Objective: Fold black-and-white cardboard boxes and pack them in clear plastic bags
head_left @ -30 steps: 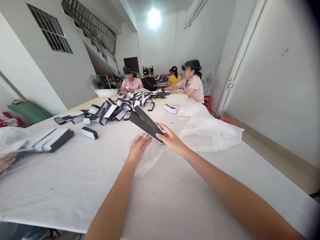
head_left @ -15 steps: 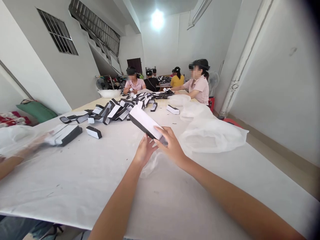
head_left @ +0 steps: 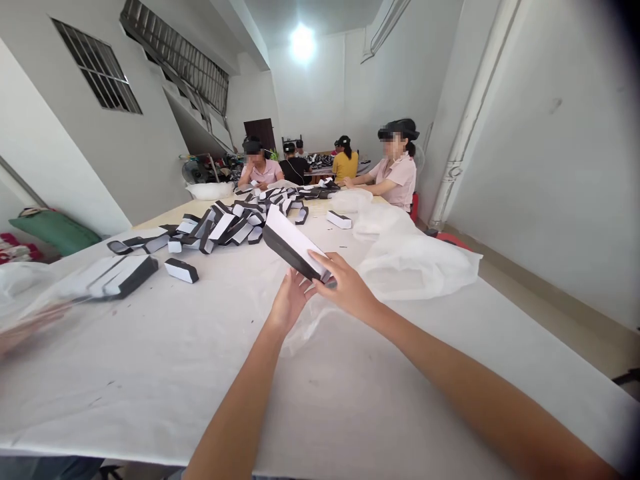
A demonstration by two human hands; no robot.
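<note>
1. A white-walled room holds a long white-covered surface (head_left: 200, 373); several people (head_left: 397, 170) sit at its far end.
2. The right hand (head_left: 345, 287) is clamped on the near end of a long black-and-white box (head_left: 290, 241), held tilted above the middle of the surface.
3. The left hand (head_left: 290, 303) has its fingers loosely extended, with the tips touching that same end from below.
4. Thin clear plastic (head_left: 305, 327) lies under both hands.
5. A pile of boxes (head_left: 235, 223) lies beyond, towards the far end, and a single small box (head_left: 181, 270) lies to the left.
6. White bags (head_left: 415, 263) are heaped along the right edge.
7. At the left edge lies a bagged stack (head_left: 117, 275), with a co-worker's blurred hand (head_left: 25, 327) near it.
8. The near part of the surface is bare cloth up to its edge.
</note>
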